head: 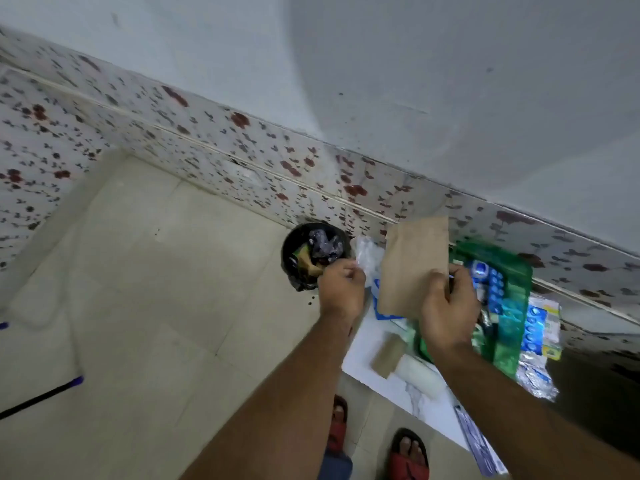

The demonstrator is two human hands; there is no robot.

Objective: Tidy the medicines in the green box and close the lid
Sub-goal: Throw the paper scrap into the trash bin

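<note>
From the head camera, I am looking down at a white counter (363,362) beside a flowered tile wall, with the green box (516,271) sitting open on it near the wall. I am judging the task as somewhere in the middle: the box is still crowded with blue and white medicine packs (495,285), more strips are lying outside it, and I am seeing no lid being brought over, so the closing is not yet done.

My right hand (446,306) is closing thumb against fingers on the lower edge of a brown paper bag (414,265), holding it up above the counter just left of the box. My left hand (341,289) is pinching a crumpled clear plastic wrapper (367,254), and it is hovering right beside a black bin (313,254) on the floor that is already holding rubbish. I am reading this as throwing out waste, though that is a guess.

Counting what I can: one green box, one brown bag in hand, one smaller brown packet (386,355) lying on the counter, one white roll (420,375) just beside it, one bin. Outside the box on its right, blue-and-yellow packs (542,327) and a silver foil strip (533,375) are lying loose; the blur is stopping me from counting the packs exactly.
</note>
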